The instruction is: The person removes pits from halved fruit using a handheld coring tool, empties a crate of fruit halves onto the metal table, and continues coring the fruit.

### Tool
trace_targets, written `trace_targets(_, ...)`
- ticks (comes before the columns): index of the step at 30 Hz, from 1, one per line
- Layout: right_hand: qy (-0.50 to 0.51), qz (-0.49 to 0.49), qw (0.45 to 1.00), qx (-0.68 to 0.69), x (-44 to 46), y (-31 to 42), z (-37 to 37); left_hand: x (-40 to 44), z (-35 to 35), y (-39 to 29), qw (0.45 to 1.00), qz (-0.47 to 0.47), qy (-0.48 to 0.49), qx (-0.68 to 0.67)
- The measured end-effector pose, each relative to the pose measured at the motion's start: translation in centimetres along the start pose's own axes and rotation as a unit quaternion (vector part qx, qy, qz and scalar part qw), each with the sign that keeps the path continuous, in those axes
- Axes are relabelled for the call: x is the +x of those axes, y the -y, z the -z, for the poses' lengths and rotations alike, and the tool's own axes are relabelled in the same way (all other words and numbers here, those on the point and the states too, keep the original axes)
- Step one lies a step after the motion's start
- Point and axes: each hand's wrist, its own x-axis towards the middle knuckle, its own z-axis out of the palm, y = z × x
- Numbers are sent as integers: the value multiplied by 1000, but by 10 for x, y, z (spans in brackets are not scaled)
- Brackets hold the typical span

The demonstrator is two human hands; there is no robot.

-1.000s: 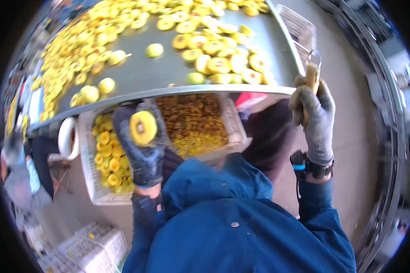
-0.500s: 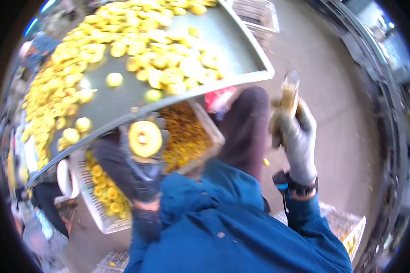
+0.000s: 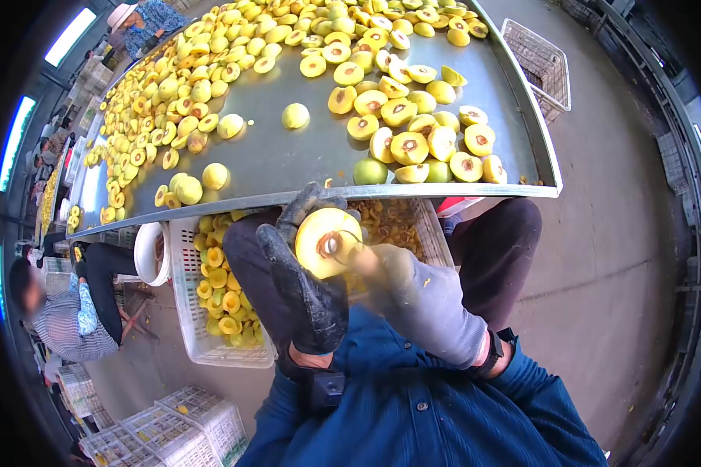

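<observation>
Half a yellow peach (image 3: 317, 261) lies cut face up in my left hand (image 3: 300, 292), which wears a dark glove with its fingers wrapped round the fruit. In a grey glove, my right hand (image 3: 424, 300) closes round a small pitting tool (image 3: 332, 245), whose shiny tip is at the brown centre of the cut face. The fingers and a blurred patch hide most of its handle. Both hands are above my lap, just in front of the metal table (image 3: 265, 156). Several peach halves (image 3: 409, 148) on it show brown pits or centres.
Below the table edge, a white crate (image 3: 202, 342) holds hollowed peach halves, beside another crate (image 3: 436, 237) of brownish scraps. A white bucket (image 3: 153, 253) is at left. Co-workers (image 3: 66, 311) sit to the left and at the far side (image 3: 144, 27). More crates (image 3: 167, 428) stand behind.
My right hand has come in from the right, bringing the tool to the peach half. My left hand still holds a peach half. The view has shifted and sharpened.
</observation>
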Motion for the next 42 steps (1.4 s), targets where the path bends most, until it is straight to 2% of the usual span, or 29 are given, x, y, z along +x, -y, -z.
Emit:
trace_targets(3,21,-7,1000,-20,2,-6,-16,10,13,17,999,-9,5,37)
trace_targets(5,37,-12,999,-30,5,-8,-21,13,8,19,999,-13,-28,30)
trace_targets(9,65,-12,996,-60,9,-10,-25,7,3,13,997,53,-60,-14)
trace_targets(13,92,-49,994,-23,16,-6,-20,11,-7,11,995,24,-80,-50)
trace_targets(15,100,-63,993,-10,15,-5,-23,10,-1,19,995,19,-102,-12)
trace_targets(20,156,-68,985,6,14,-5,-26,12,4,14,965,-71,-127,218)
trace_targets(22,167,-71,983,34,16,-7,-25,14,4,12,949,-111,-116,270)
trace_targets(24,161,-95,974,126,14,-6,-18,17,3,10,942,-154,-89,285)
trace_targets(25,158,-107,967,171,12,-5,-14,20,3,12,946,-173,-85,261)
trace_targets(27,166,-120,963,174,12,-3,-8,26,1,18,951,-211,-72,212)
trace_targets(28,170,-125,962,175,12,-2,-5,26,-1,16,985,-127,-76,85)
trace_targets(30,191,-138,951,203,11,1,3,27,5,16,988,-121,-56,77)
trace_targets(31,200,-144,945,217,11,2,6,31,18,22,959,-200,-32,197)
trace_targets(33,211,-148,928,268,11,2,11,35,26,20,919,-256,14,298)
trace_targets(34,215,-151,920,292,11,1,13,35,25,15,929,-237,36,282)
trace_targets(37,202,-100,967,116,7,3,10,34,21,-3,951,-174,98,235)
trace_targets(38,194,-100,964,150,4,3,7,34,22,-7,956,-154,117,220)
trace_targets(40,171,-95,957,215,3,1,2,35,28,-4,940,-187,103,266)
trace_targets(42,188,-89,959,191,3,2,7,35,31,-4,939,-182,133,259)
